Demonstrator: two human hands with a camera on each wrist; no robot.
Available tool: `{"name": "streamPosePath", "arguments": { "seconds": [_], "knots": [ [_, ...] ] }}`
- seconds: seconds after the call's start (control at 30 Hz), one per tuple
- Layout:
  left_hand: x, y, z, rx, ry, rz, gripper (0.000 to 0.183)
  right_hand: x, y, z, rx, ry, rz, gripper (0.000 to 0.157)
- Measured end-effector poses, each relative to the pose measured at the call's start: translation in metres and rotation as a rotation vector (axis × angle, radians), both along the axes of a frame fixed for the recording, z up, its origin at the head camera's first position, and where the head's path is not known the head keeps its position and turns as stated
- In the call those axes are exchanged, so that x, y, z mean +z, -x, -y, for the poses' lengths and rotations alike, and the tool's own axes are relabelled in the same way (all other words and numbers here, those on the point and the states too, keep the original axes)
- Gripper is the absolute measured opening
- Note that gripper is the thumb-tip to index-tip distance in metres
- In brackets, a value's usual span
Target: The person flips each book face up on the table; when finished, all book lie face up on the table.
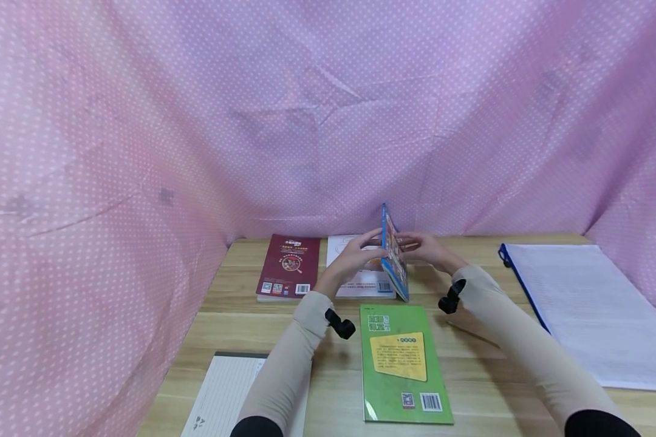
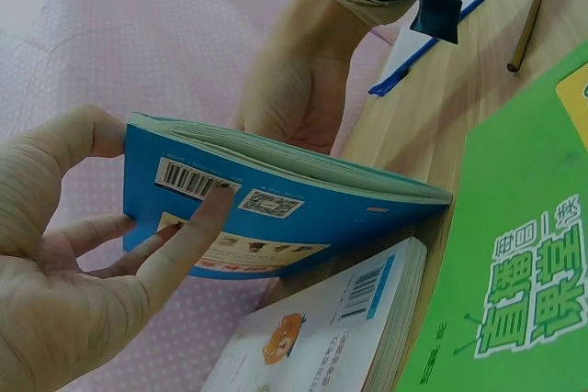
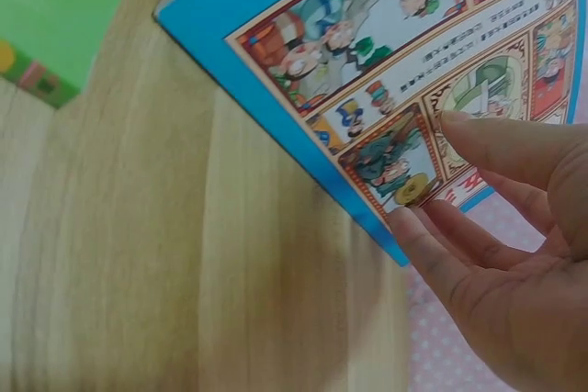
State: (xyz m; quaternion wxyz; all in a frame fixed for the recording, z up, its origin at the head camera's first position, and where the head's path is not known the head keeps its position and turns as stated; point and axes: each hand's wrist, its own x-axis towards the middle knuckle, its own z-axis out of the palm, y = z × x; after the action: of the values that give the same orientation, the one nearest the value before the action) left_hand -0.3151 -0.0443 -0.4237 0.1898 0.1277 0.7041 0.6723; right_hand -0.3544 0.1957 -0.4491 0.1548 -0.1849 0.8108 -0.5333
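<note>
A blue comic-style book (image 1: 395,258) stands tilted on edge between my two hands, overlapping the white book (image 1: 361,288) in the head view. My left hand (image 2: 83,263) holds it from the back-cover side. One digit lies near the barcode, and another bends against the book's edge, where the pages part slightly. On the picture side, the fingers of my right hand (image 3: 514,218) are spread and loosely bent, with fingertips at the illustrated cover. Nearer me lies a green book (image 1: 399,364) with a yellow panel.
A maroon book (image 1: 290,267) lies left of the white one. At front left is a lined notepad (image 1: 218,382), partly under my left sleeve. A thin pencil-like stick (image 1: 472,334) lies by my right forearm. A white zip pouch with blue edging (image 1: 590,315) covers the right side. Pink dotted cloth (image 1: 328,121) hangs behind the desk.
</note>
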Motion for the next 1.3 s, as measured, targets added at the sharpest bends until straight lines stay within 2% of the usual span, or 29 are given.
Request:
{"name": "streamPosePath", "arguments": {
  "seconds": [0.3, 0.57, 0.83, 1.13, 1.3],
  "knots": [
    [-0.002, 0.0, 0.009, 0.0, -0.012, 0.023, 0.069, -0.003, -0.001, 0.004, -0.02, -0.043, 0.011, 0.065],
    [-0.009, -0.002, 0.009, -0.004, -0.035, 0.053, 0.071, -0.009, 0.0, -0.007, -0.005, -0.104, -0.038, 0.064],
    [-0.012, -0.004, 0.009, -0.002, -0.03, 0.05, 0.072, -0.009, 0.001, -0.014, -0.018, -0.155, -0.019, 0.062],
    [-0.017, -0.008, 0.006, 0.043, 0.043, 0.051, 0.075, -0.01, -0.002, -0.02, -0.02, -0.185, -0.069, 0.059],
    [-0.021, -0.01, 0.005, 0.042, 0.055, 0.048, 0.077, -0.013, -0.002, -0.026, -0.018, -0.21, -0.101, 0.059]
  ]
}}
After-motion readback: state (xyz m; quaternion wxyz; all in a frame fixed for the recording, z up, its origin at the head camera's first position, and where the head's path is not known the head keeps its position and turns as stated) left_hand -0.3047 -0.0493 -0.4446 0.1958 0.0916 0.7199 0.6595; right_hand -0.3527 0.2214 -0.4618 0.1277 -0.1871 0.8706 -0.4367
